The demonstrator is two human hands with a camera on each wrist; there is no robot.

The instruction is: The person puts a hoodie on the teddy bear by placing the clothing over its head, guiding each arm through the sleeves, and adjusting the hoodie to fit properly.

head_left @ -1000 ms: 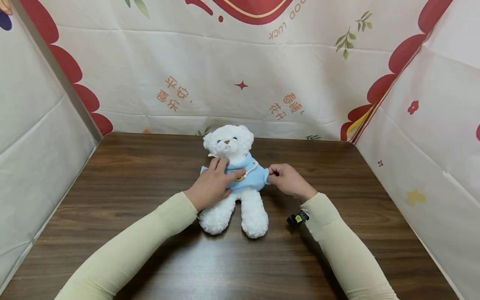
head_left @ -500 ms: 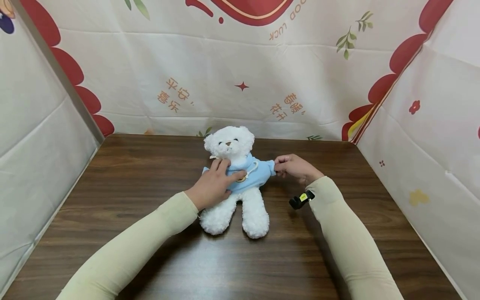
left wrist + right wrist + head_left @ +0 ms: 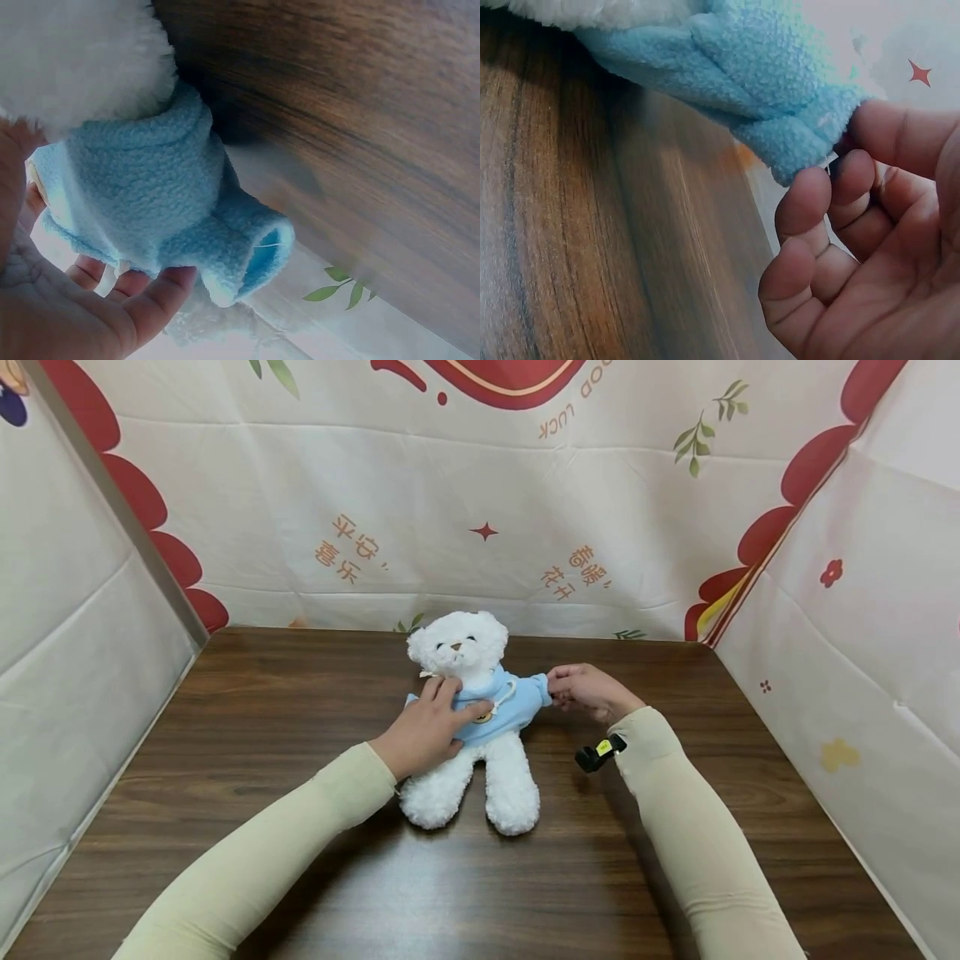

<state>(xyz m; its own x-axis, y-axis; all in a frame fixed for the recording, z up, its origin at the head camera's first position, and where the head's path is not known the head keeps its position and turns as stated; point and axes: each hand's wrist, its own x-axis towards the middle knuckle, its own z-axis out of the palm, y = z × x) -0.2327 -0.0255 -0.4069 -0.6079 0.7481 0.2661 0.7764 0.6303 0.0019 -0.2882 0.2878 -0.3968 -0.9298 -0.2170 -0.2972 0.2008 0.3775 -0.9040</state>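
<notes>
Dark wood grain spans the table (image 3: 420,893), where a white bear (image 3: 465,664) in a blue hoodie (image 3: 513,714) lies at frame centre. The left hand (image 3: 423,731) rests spread on its front; the right hand (image 3: 592,691) pinches one cuff (image 3: 545,690). Only the left-wrist view shows the opposite sleeve (image 3: 229,240) gaping, lower centre.

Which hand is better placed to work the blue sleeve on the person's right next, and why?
Probably the right hand: it pinches the cuff of that blue sleeve. The left hand rests across the front of the bear, away from that cuff, seemingly suited to steadying.
</notes>
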